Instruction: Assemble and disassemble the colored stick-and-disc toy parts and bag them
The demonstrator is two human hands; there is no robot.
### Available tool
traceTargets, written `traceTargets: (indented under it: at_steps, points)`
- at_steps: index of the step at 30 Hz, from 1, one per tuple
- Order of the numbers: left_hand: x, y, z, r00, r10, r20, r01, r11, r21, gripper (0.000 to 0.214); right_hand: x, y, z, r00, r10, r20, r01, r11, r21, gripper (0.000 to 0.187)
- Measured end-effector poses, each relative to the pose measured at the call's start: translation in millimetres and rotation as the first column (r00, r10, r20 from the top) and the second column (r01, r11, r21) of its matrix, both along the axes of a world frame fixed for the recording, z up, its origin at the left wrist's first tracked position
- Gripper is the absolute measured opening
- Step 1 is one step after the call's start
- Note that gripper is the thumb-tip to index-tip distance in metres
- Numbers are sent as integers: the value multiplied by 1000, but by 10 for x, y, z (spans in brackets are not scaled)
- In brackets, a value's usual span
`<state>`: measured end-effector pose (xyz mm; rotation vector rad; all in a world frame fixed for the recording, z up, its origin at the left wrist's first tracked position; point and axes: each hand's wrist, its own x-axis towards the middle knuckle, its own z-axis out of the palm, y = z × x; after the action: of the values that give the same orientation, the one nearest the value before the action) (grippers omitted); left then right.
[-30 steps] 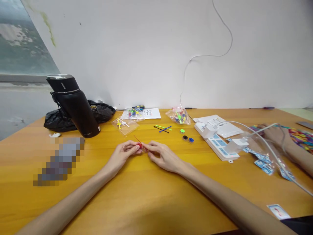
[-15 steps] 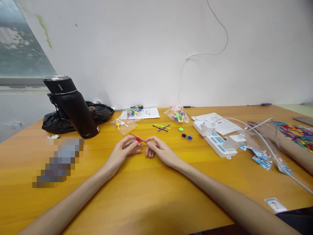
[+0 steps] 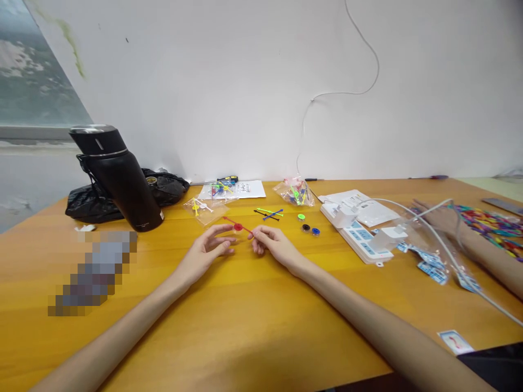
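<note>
A red plastic spinner arrow with a round disc at its middle is pinched at one end by my right hand. Its other end points up and left, over the fingers of my left hand. That hand is open, thumb and fingers apart, close beside the disc. Beyond my hands lie loose green, blue and black arrows, crossing each other. To their right are small round pieces: a green disc, a black disc and a blue disc.
A bag with yellow and white arrows and another bag of coloured arrows lie farther back. At left stands a black bottle. A white power strip with cables sits right, near another person's arm and a colourful pile.
My left hand has let go of the red spinner arrow and its fingers have spread. My right hand has moved slightly right, still pinching the arrow's end.
</note>
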<state>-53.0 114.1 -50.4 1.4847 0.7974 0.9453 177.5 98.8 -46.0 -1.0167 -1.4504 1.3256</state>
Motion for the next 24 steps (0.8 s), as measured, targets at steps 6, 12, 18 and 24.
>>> traceTargets:
  at_steps: [6, 12, 18, 24]
  points:
    - [-258, 162, -51, 773, 422, -473, 11, 737, 676, 33, 128, 114, -43, 991, -127, -32, 127, 992, -1, 43]
    - [-473, 382, -216, 603, 530, -596, 99, 692, 715, 44, 105, 96, -38, 994, -109, 4, 109, 994, 18, 44]
    - [-429, 314, -74, 614, 527, -588, 54, 715, 697, 47, 102, 91, -32, 995, -88, 39, 86, 996, 35, 42]
    - [-309, 160, 66, 651, 521, -552, 79, 677, 732, 46, 76, 56, -39, 994, -64, 86, 59, 996, 66, 37]
